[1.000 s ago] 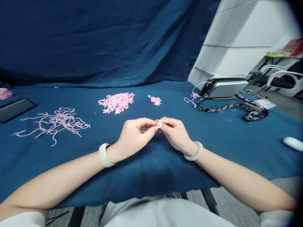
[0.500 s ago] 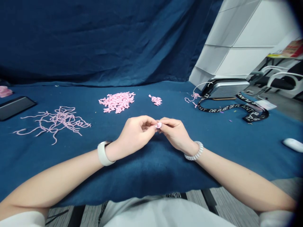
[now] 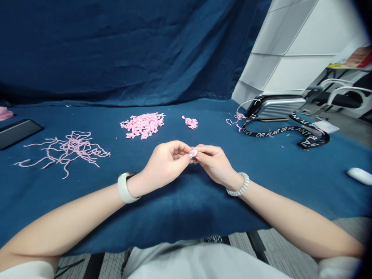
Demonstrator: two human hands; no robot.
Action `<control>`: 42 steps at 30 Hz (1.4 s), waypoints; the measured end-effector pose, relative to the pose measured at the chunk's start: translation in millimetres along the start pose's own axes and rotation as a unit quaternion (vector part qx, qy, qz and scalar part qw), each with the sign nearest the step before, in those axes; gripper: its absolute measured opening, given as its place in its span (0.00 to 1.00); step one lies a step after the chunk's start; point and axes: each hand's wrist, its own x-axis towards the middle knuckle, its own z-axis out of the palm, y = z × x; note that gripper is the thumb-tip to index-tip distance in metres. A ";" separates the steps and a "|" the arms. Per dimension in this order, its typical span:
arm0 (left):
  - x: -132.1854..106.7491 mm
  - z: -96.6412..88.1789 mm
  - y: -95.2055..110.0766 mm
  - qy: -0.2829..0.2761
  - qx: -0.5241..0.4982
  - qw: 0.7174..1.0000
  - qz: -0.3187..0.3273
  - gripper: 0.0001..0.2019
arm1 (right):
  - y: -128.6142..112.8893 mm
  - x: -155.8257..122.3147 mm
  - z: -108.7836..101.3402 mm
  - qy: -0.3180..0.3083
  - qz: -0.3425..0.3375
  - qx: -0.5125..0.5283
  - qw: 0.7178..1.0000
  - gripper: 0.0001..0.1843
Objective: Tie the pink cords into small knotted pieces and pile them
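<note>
My left hand (image 3: 168, 162) and my right hand (image 3: 216, 164) meet fingertip to fingertip above the front of the blue cloth. Both pinch one small pink yarn piece (image 3: 194, 153) between thumb and forefinger; most of it is hidden by the fingers. Beyond the hands lies a heap of small knotted pink yarn pieces (image 3: 143, 125), and right of that a smaller cluster of similar pieces (image 3: 190, 123). Loose pink yarn strands (image 3: 74, 149) spread in a tangle to the left of my left hand.
Blue cloth (image 3: 180, 217) covers the table. A dark flat device (image 3: 19, 133) lies at far left, with a pink bundle (image 3: 5, 113) behind it. At right are a silver ridged case (image 3: 280, 108), a black lettered lanyard (image 3: 264, 134), yarn scraps (image 3: 238, 117) and a white mouse (image 3: 360, 175).
The hands keep the same pinch on the pink yarn piece, with only a very slight shift of the fingertips. The whole view has moved a little.
</note>
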 end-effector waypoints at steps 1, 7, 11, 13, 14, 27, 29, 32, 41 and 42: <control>0.1 -0.1 -0.5 0.001 0.001 1.000 0.000 0.09 | 0.1 -0.2 -0.3 -0.001 -0.001 -0.002 1.000 0.04; 0.6 -0.2 1.5 0.000 0.001 1.000 -0.007 0.10 | 1.4 -0.2 -1.3 -0.002 0.002 -0.009 1.000 0.05; 0.4 -0.3 3.5 -0.001 -0.005 1.000 -0.013 0.10 | 1.4 -0.1 -1.6 0.003 0.006 -0.015 1.000 0.06; 0.4 -0.3 3.7 0.000 -0.005 1.000 -0.009 0.10 | 1.1 -0.1 -1.5 0.002 0.007 -0.013 1.000 0.06; 0.5 -0.4 3.5 0.000 -0.005 1.000 -0.007 0.10 | 1.0 -0.1 -1.4 0.000 0.008 -0.010 1.000 0.06; 0.5 1.3 -4.2 0.021 0.023 0.999 0.006 0.11 | -1.0 -0.5 1.1 -0.005 -0.002 -0.006 1.000 0.05; 0.6 1.8 -5.9 0.030 0.034 0.999 0.007 0.11 | -0.4 -0.4 2.2 0.000 -0.007 -0.011 1.000 0.06; 0.8 2.1 -7.9 0.047 0.058 0.997 0.008 0.12 | 0.8 -0.2 3.4 0.009 -0.017 -0.017 1.000 0.06; 1.0 0.5 0.4 0.001 -0.045 0.999 -0.027 0.12 | -3.5 -0.9 4.5 0.035 0.039 0.036 0.998 0.05; 1.0 0.3 1.0 -0.002 -0.052 0.998 -0.030 0.12 | -4.4 -0.9 4.9 0.035 0.045 0.047 0.997 0.05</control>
